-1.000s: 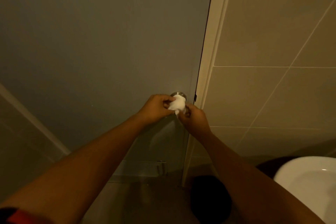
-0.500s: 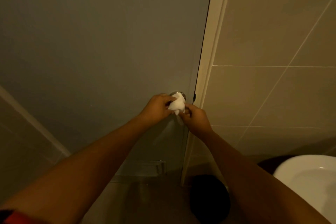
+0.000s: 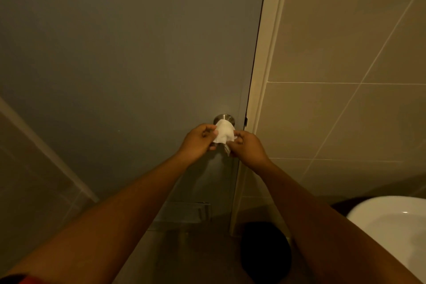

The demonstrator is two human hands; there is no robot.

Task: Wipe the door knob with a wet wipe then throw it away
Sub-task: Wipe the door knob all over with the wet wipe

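A round metal door knob [image 3: 223,118] sits on the grey door [image 3: 129,57], near its right edge. A white wet wipe [image 3: 224,134] is draped over the front of the knob, hiding most of it. My left hand [image 3: 200,137] pinches the wipe's left side. My right hand [image 3: 247,147] pinches its lower right corner. Only the knob's top rim and base plate show above the wipe.
A cream door frame [image 3: 265,76] and beige wall tiles [image 3: 334,110] lie to the right. A dark round bin [image 3: 265,251] stands on the floor below the knob. A white basin [image 3: 396,230] juts in at lower right.
Both hands have drawn back slightly from the knob, and the wipe has opened out between them, so more of the knob's top rim shows.
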